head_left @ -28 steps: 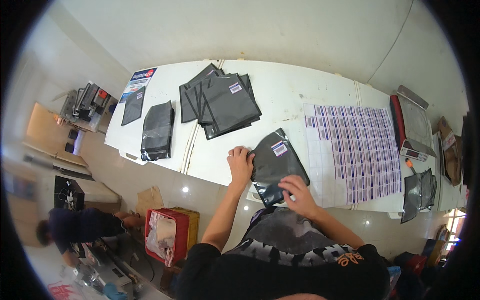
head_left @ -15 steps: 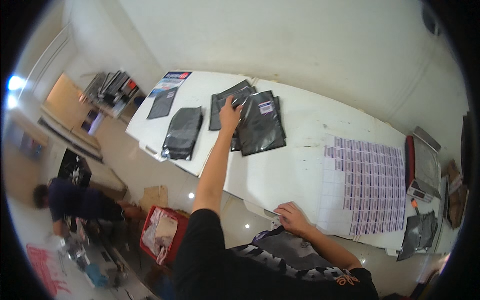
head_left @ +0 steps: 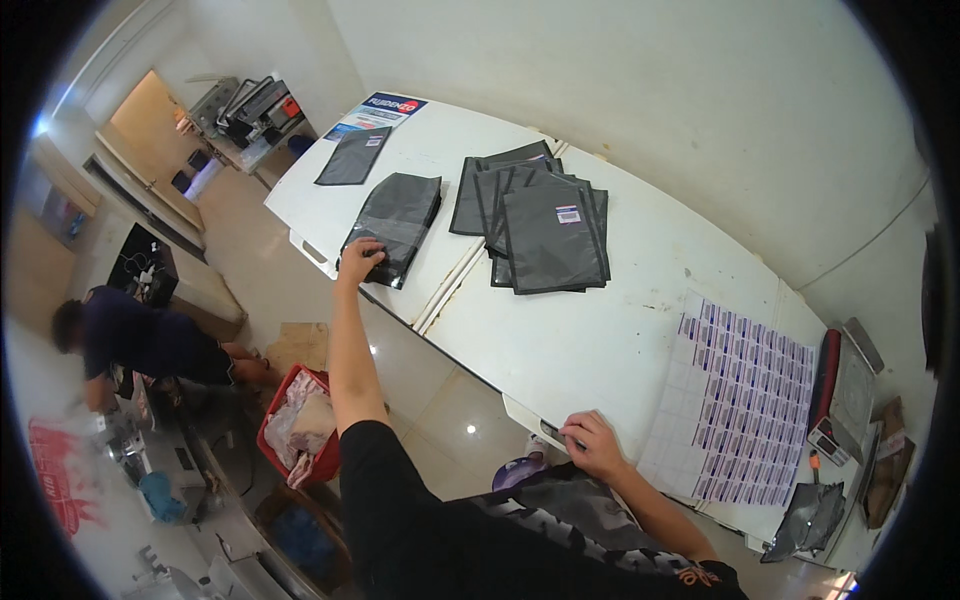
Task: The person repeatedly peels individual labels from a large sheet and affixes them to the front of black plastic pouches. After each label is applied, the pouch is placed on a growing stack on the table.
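Note:
A thick stack of black plastic bags (head_left: 400,215) lies on the left part of the white folding table (head_left: 640,270). My left hand (head_left: 362,260) reaches to its near edge, fingers bent and closed on a bag there. To the right is a loose, fanned pile of flat black bags (head_left: 550,240), the top one bearing a small white label. My right hand (head_left: 592,443) rests at the table's front edge, fingers curled together; whatever may be in them is hidden. Next to it lies a large sheet of printed labels (head_left: 750,400), its left columns bare.
At the table's far left are one labelled black bag (head_left: 353,157) and a printed leaflet (head_left: 392,105). A scale (head_left: 840,400) and a crumpled dark bag (head_left: 808,518) are at the right end. A red crate (head_left: 275,425) stands on the floor; a person (head_left: 150,335) works beyond it.
My left hand has left the fanned pile and moved left to the thick stack. The right hand's fingers are more curled. My view has shifted.

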